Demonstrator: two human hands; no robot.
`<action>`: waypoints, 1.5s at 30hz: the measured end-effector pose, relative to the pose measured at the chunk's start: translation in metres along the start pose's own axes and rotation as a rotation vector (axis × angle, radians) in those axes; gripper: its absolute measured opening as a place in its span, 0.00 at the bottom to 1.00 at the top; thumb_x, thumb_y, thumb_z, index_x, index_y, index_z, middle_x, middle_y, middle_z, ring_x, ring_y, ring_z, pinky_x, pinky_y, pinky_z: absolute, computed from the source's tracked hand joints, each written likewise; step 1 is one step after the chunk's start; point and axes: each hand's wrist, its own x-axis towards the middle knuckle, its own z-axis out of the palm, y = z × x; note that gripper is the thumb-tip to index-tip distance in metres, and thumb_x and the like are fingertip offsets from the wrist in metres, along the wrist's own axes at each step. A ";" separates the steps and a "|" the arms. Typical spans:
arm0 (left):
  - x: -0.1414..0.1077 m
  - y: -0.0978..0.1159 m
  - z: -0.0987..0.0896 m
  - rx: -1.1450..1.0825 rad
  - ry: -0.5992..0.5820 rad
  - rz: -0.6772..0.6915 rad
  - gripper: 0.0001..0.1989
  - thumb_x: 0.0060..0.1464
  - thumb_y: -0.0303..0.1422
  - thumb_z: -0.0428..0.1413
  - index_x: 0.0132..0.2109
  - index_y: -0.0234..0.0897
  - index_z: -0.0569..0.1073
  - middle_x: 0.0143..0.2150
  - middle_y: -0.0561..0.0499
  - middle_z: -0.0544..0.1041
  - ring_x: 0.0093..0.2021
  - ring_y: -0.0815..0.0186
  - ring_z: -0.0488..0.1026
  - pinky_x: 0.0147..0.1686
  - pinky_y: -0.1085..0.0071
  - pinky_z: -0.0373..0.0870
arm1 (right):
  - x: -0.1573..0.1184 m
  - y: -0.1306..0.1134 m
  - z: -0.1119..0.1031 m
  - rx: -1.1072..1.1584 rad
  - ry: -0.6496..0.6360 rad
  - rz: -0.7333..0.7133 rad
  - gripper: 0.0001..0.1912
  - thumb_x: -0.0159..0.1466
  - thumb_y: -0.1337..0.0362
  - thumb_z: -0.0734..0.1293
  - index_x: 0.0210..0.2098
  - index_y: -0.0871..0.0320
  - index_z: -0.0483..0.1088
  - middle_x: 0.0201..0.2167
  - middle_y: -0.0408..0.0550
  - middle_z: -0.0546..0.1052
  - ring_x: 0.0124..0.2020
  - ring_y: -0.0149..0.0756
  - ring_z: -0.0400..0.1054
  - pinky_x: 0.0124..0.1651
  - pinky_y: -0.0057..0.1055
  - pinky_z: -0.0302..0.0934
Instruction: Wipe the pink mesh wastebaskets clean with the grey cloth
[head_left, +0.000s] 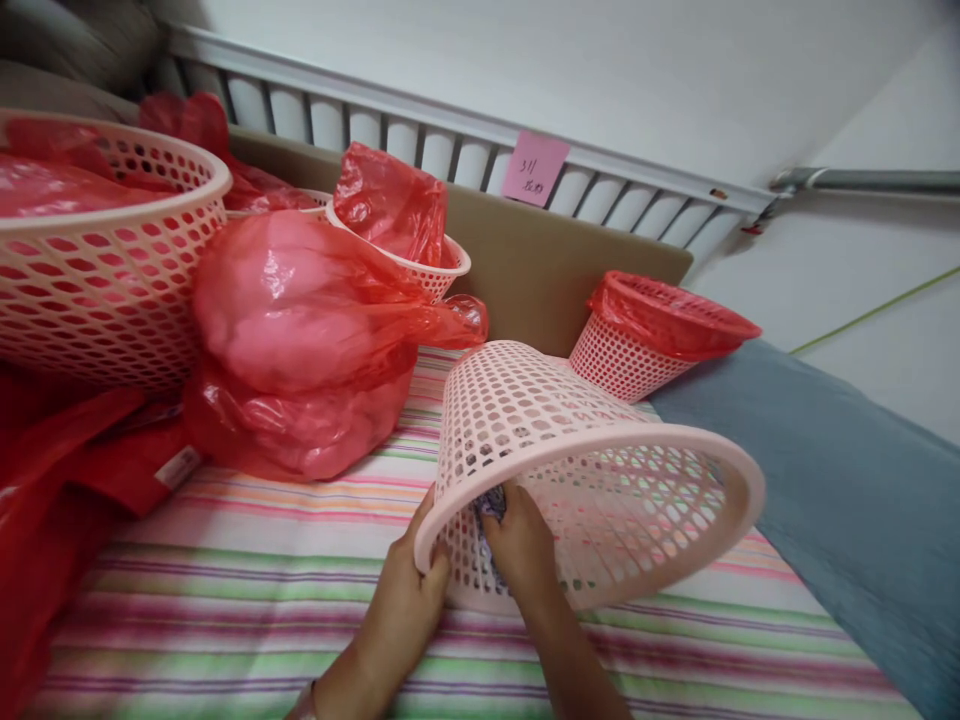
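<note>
A pale pink perforated plastic basket [517, 400] lies tilted on its side on the striped bedsheet [285, 590], its mouth turned toward me. At the left of the rim, my left hand [409, 575] is closed on the basket, thumb inside and fingers outside. Inside the mouth, my right hand [521, 545] presses a crumpled patterned cloth [492, 503] against the inner wall. Most of the cloth is hidden behind that hand.
A filled red plastic bag [300, 340] stands left of the basket. Baskets with red bags include a large one [105, 270] at far left, a small one [420, 270] behind and another [630, 345] at right. A radiator [360, 125] bears a pink note [535, 168].
</note>
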 end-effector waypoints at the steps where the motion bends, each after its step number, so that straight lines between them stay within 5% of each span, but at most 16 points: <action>1: 0.000 -0.002 0.002 -0.014 0.003 -0.005 0.26 0.53 0.30 0.49 0.60 0.32 0.63 0.38 0.47 0.79 0.44 0.55 0.73 0.50 0.61 0.67 | 0.000 -0.001 0.000 0.014 -0.007 0.009 0.19 0.58 0.67 0.59 0.49 0.58 0.63 0.42 0.51 0.72 0.46 0.41 0.65 0.43 0.30 0.56; 6: -0.004 -0.016 0.021 -0.128 -0.037 0.049 0.23 0.55 0.30 0.47 0.59 0.34 0.63 0.48 0.45 0.76 0.51 0.57 0.69 0.56 0.61 0.61 | -0.006 -0.008 0.002 0.164 -0.021 0.045 0.18 0.56 0.66 0.60 0.47 0.59 0.65 0.42 0.52 0.72 0.46 0.43 0.66 0.45 0.33 0.57; 11: -0.010 -0.036 0.046 -0.295 -0.079 0.101 0.25 0.56 0.33 0.49 0.60 0.32 0.61 0.60 0.42 0.65 0.61 0.57 0.59 0.63 0.60 0.49 | -0.009 -0.008 0.006 0.288 0.019 -0.100 0.19 0.57 0.63 0.60 0.48 0.58 0.65 0.45 0.51 0.72 0.48 0.42 0.64 0.50 0.34 0.56; 15: -0.009 -0.028 0.038 -0.351 -0.118 0.073 0.29 0.55 0.36 0.53 0.62 0.35 0.57 0.60 0.43 0.65 0.59 0.56 0.62 0.61 0.60 0.54 | -0.005 -0.001 0.004 0.178 0.016 -0.068 0.20 0.58 0.64 0.59 0.49 0.58 0.65 0.45 0.52 0.72 0.49 0.44 0.64 0.48 0.35 0.57; 18: -0.005 -0.016 0.022 -0.253 -0.029 0.068 0.33 0.54 0.35 0.54 0.64 0.36 0.53 0.55 0.44 0.70 0.54 0.56 0.67 0.56 0.58 0.61 | -0.002 0.003 0.002 0.075 0.007 0.017 0.18 0.58 0.65 0.59 0.48 0.59 0.65 0.43 0.53 0.72 0.47 0.45 0.65 0.45 0.35 0.58; 22: -0.002 -0.018 0.013 -0.208 0.043 0.043 0.24 0.53 0.32 0.53 0.57 0.36 0.66 0.45 0.47 0.78 0.49 0.55 0.71 0.57 0.56 0.59 | 0.000 0.002 -0.001 0.055 -0.025 0.049 0.19 0.57 0.67 0.59 0.49 0.59 0.64 0.43 0.54 0.72 0.47 0.45 0.65 0.45 0.35 0.58; 26: -0.004 -0.032 0.027 -0.260 0.043 0.033 0.20 0.53 0.33 0.51 0.53 0.35 0.69 0.50 0.45 0.75 0.52 0.55 0.69 0.60 0.56 0.54 | -0.002 -0.004 0.001 0.113 -0.023 0.080 0.19 0.56 0.66 0.60 0.47 0.60 0.65 0.43 0.53 0.72 0.47 0.46 0.65 0.46 0.36 0.58; 33: -0.013 -0.039 0.053 -0.416 -0.021 0.065 0.25 0.54 0.35 0.52 0.59 0.35 0.63 0.60 0.42 0.64 0.62 0.54 0.58 0.63 0.56 0.48 | -0.013 -0.013 0.006 0.210 0.057 -0.118 0.20 0.54 0.66 0.61 0.48 0.56 0.67 0.43 0.50 0.73 0.47 0.42 0.66 0.47 0.33 0.59; 36: -0.012 -0.031 0.047 -0.401 -0.080 0.075 0.27 0.55 0.36 0.53 0.61 0.35 0.59 0.62 0.43 0.63 0.62 0.56 0.58 0.63 0.57 0.48 | -0.009 -0.007 0.004 0.158 0.049 -0.095 0.21 0.55 0.66 0.61 0.49 0.56 0.66 0.43 0.50 0.73 0.47 0.42 0.66 0.46 0.33 0.59; 40: -0.008 -0.019 0.027 -0.266 0.001 0.096 0.32 0.55 0.35 0.53 0.65 0.37 0.51 0.62 0.43 0.62 0.60 0.56 0.61 0.61 0.58 0.53 | -0.002 0.000 -0.001 0.075 0.017 0.023 0.19 0.57 0.66 0.59 0.48 0.59 0.65 0.42 0.53 0.73 0.47 0.44 0.66 0.45 0.34 0.59; 45: -0.005 -0.016 0.014 -0.185 0.040 0.099 0.28 0.55 0.32 0.52 0.62 0.36 0.59 0.55 0.46 0.71 0.56 0.54 0.66 0.58 0.60 0.60 | 0.000 0.000 -0.002 0.061 -0.014 0.083 0.18 0.57 0.65 0.60 0.48 0.58 0.65 0.44 0.54 0.72 0.49 0.46 0.65 0.46 0.36 0.59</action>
